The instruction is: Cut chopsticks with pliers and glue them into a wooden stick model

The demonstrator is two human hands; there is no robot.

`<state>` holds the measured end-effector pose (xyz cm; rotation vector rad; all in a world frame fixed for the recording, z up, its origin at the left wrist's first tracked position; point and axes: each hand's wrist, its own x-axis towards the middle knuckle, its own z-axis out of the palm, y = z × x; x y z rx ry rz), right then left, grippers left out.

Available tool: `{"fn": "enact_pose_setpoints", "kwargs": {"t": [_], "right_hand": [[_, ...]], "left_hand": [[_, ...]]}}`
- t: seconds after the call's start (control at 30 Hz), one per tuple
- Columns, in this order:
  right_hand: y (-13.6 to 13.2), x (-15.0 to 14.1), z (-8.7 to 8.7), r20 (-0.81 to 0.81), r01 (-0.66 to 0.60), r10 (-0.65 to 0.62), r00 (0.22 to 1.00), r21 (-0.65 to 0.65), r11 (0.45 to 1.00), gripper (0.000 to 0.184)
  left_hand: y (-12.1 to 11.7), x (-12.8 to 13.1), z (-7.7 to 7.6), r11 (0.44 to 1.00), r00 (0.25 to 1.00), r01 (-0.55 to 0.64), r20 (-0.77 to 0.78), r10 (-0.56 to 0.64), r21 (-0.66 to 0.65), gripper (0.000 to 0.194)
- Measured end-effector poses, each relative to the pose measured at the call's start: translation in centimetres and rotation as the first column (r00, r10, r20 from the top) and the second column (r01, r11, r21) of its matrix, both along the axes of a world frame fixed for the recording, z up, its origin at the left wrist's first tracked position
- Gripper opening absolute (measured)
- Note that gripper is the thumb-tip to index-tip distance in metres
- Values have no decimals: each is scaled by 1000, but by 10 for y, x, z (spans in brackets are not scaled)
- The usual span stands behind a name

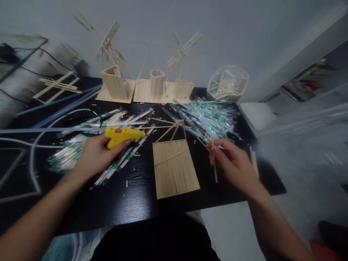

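Grey wall (152, 18) behind, black table (141, 206) in front of you, white seat (257, 114) past its right edge. Table's littered: two heaps of clear-and-green wrappers, right heap (209, 116) and left heap (67, 154), the left one with sticks mixed in.

Containers: one faceted clear case (228, 83) at back right, pale pieces visible in it, too blurred to identify. Three hollow stick towers (157, 85) along the back; can't see their insides properly.

Crossed-stick frames: two raised above the towers, one (57, 87) at far left.

Your left hand (94, 154) is wrapped round one yellow glue gun (119, 135). Your right hand (232, 161) pinches one thin stick (215, 172), near upright, right of the slatted panel (176, 177). Panel's flat on the table between your hands, one loose stick (170, 158) across it.
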<state>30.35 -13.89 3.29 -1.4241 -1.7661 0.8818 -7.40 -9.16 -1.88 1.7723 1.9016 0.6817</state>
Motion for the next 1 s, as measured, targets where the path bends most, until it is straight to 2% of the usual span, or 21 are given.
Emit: {"fn": "enact_pose_setpoints", "kwargs": {"t": [0.07, 0.13, 0.2, 0.3, 0.4, 0.47, 0.53, 0.7, 0.77, 1.0], "right_hand": [[-7, -2, 2, -114, -121, 103, 988, -169, 978, 17], [-14, -7, -2, -200, -257, 201, 959, -319, 912, 18], [-22, -17, -11, -284, -343, 236, 929, -428, 836, 21], [-35, -40, -34, -437, -424, 202, 877, -501, 755, 26], [-47, -62, -56, -537, -467, 142, 831, -537, 703, 29], [-51, -72, -64, -577, -475, 115, 809, -526, 705, 30], [-53, -77, -68, -596, -478, 111, 795, -503, 720, 28], [-51, -78, -68, -617, -508, 151, 772, -457, 730, 27], [-50, -77, -67, -622, -518, 163, 766, -447, 729, 27], [-50, -76, -65, -604, -536, 212, 769, -426, 729, 29]], "left_hand": [[-2, 0, -2, 1000, 995, 4, 96, -4, -3, 39], [-4, -1, -2, 999, 980, 23, 197, -16, -31, 36], [-6, -1, 0, 994, 951, 82, 302, -58, -66, 32], [-9, -4, 5, 955, 847, 279, 494, -197, -97, 24], [-11, -6, 11, 848, 713, 503, 635, -297, -168, 17], [-12, -6, 16, 747, 665, 625, 655, -358, -226, 16], [-12, -4, 18, 664, 642, 699, 644, -417, -266, 18], [-12, -1, 18, 561, 580, 772, 690, -432, -297, 18], [-12, -1, 17, 556, 572, 775, 707, -417, -299, 17], [-9, -3, 13, 640, 671, 703, 587, -452, -310, 31]]}}
